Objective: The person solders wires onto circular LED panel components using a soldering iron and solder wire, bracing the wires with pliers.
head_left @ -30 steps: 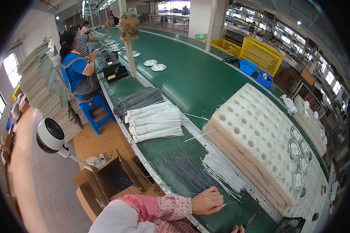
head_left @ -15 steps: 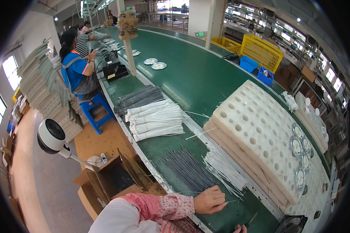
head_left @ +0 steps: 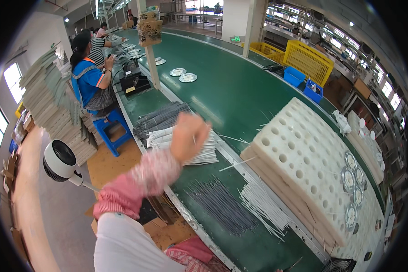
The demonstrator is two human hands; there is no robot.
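Note:
My left hand (head_left: 189, 137) is raised over a stack of bundled white wires (head_left: 204, 154); its curled fingers are smeared by motion, so a hold cannot be made out. Bundled dark grey wires (head_left: 161, 119) lie just beyond. Nearer me on the green belt table, loose grey wires (head_left: 222, 206) are spread beside loose white wires (head_left: 263, 206). Only a sliver of my right hand (head_left: 280, 270) shows at the lower edge, by a thin pointed tool (head_left: 296, 263) whose handle is out of view.
Thick foam blocks with holes (head_left: 303, 154) stand to the right, with several round discs (head_left: 349, 181) on them. A white fan (head_left: 61, 158) and open cartons are at left. Farther along, a person in blue (head_left: 89, 81) sits at the belt. Yellow crates (head_left: 308, 61) stand beyond.
My left hand has lifted from the near end of the loose grey wires and swung forward and left to the bundled wires. The right hand has slipped almost out of view at the bottom.

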